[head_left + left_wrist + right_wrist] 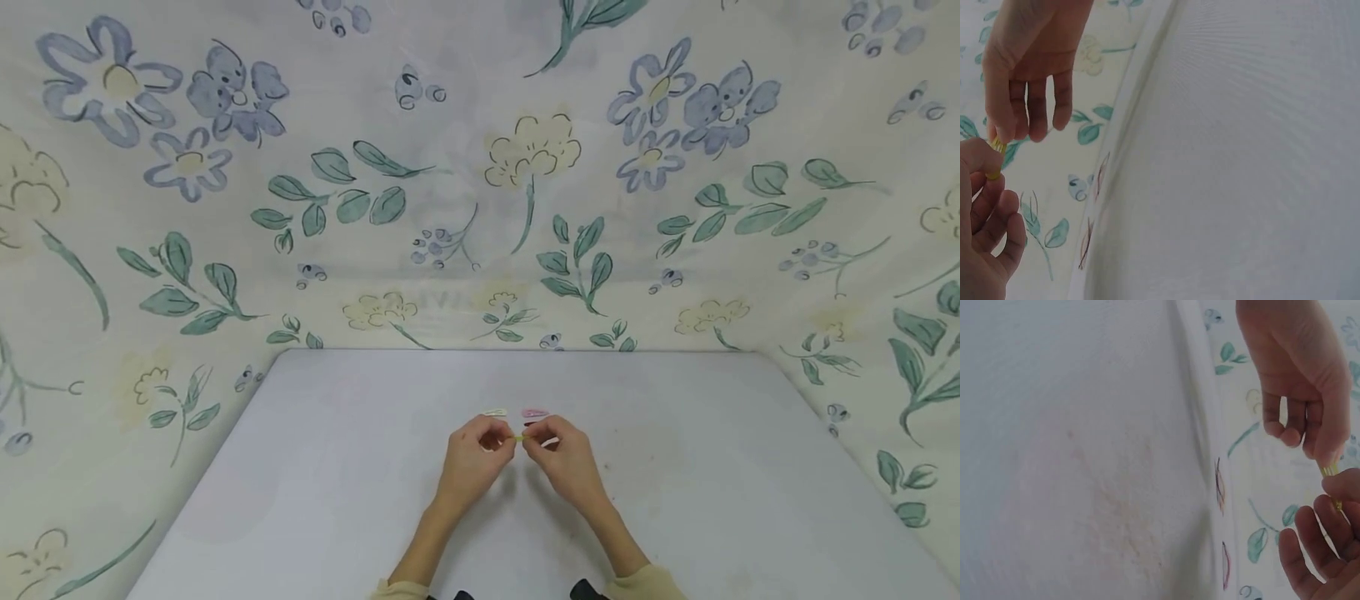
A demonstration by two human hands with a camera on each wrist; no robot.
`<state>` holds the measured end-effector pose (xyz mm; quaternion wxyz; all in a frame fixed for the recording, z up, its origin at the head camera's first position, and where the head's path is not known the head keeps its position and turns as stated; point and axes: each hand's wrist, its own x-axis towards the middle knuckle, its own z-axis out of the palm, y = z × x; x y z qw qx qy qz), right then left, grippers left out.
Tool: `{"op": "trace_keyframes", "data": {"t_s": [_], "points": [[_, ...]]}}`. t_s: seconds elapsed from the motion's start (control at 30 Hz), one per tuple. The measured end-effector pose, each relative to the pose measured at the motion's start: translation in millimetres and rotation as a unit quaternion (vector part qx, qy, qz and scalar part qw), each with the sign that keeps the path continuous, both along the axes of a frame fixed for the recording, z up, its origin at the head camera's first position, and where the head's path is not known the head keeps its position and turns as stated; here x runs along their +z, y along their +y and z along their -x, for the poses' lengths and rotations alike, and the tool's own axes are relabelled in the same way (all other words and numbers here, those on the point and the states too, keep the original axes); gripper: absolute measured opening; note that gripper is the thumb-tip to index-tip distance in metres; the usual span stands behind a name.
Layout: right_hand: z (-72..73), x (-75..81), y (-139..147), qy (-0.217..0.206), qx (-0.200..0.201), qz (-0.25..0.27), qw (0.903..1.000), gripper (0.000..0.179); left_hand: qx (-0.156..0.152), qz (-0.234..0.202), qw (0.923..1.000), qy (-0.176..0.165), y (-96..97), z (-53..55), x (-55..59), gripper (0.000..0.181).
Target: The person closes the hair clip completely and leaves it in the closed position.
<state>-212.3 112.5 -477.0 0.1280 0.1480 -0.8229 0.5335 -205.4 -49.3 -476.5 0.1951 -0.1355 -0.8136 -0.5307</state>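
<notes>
Both hands meet at a small yellow hair clip [519,437] above the white table. My left hand [474,454] pinches one end of it between thumb and finger; my right hand [566,458] pinches the other. In the left wrist view, the yellow clip [999,150] shows between the fingertips, with the other fingers loosely bent. The right wrist view shows thin yellow prongs of the clip [1330,470] between the hands. Just beyond the hands lie a pale hair clip [496,412] and a pink hair clip [535,412]. A dark red piece [530,423] is partly hidden behind my right hand.
The white tabletop [337,475] carries faint brownish marks on the right. Behind and beside it hangs a pale floral cloth [465,317]. Dark wrist devices [583,588] show at the lower edge near the sleeves [645,583].
</notes>
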Motion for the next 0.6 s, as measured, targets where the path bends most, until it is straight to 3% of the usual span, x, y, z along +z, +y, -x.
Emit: {"op": "trace_keyframes", "data": {"t_s": [0.6], "points": [[-4.0,-2.9,-6.0,0.024,-0.014,0.039,0.9988,0.012,0.019,0.018,0.9996,0.012,0.3,-0.7,-5.5,0.009]]}}
